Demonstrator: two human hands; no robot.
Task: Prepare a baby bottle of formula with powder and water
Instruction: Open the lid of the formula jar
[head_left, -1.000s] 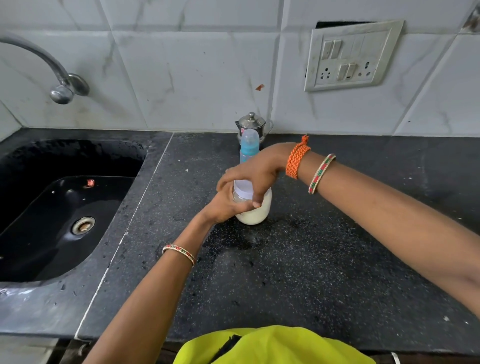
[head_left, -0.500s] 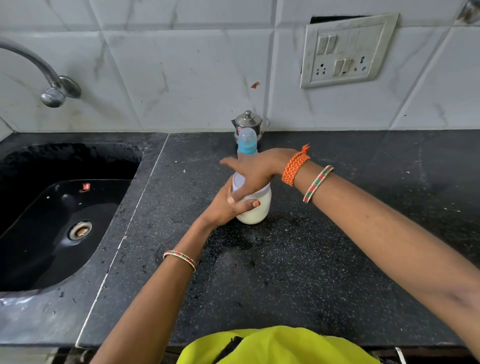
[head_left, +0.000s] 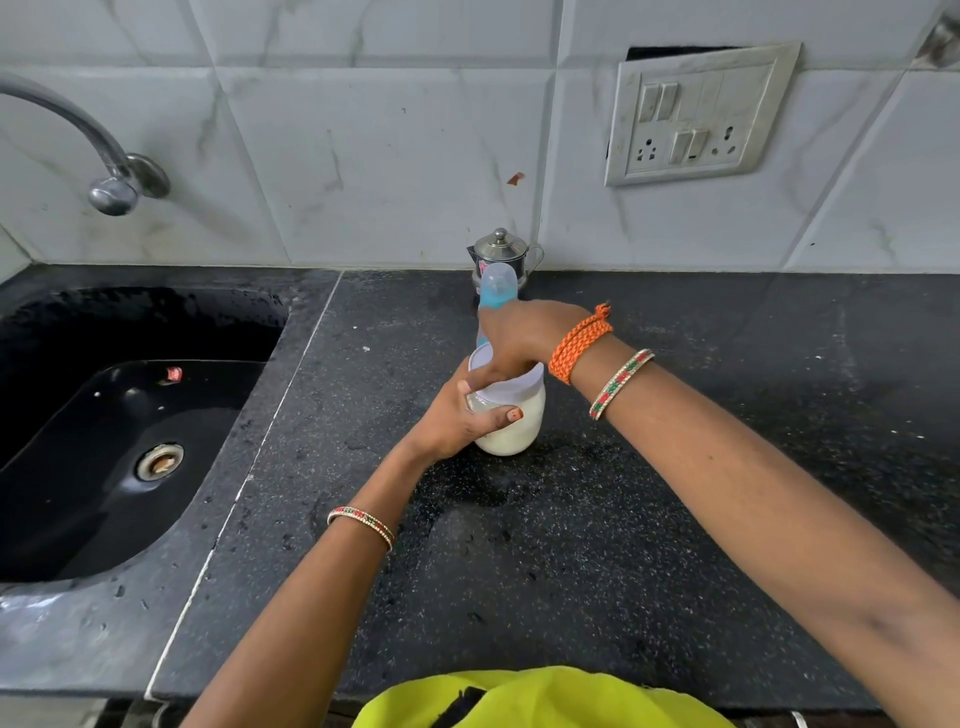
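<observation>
Now your left hand (head_left: 457, 415) is wrapped around the round body of the baby bottle (head_left: 511, 423), thumb laid across its front, fingers curled behind it. Your right hand (head_left: 519, 340) comes in from above and clamps down over the bottle's white collar (head_left: 506, 382), fingers closed around it, with the blue cap (head_left: 497, 286) poking up past your knuckles. The bottle stands upright on the black speckled countertop (head_left: 571, 545), and milky white liquid fills its lower half. An orange braided thread band (head_left: 579, 343) and a beaded bangle (head_left: 621, 382) sit on your right wrist; a second bangle (head_left: 361, 525) circles your left forearm. Just behind the bottle, against the white tiled wall (head_left: 389, 156), there's a small steel lidded pot (head_left: 501, 254). Off to the left lies the black sink (head_left: 78, 467), its drain (head_left: 158, 461) showing, a curved metal tap (head_left: 111, 176) hanging above it. Up on the right of the wall is a switch and socket panel (head_left: 696, 114).
</observation>
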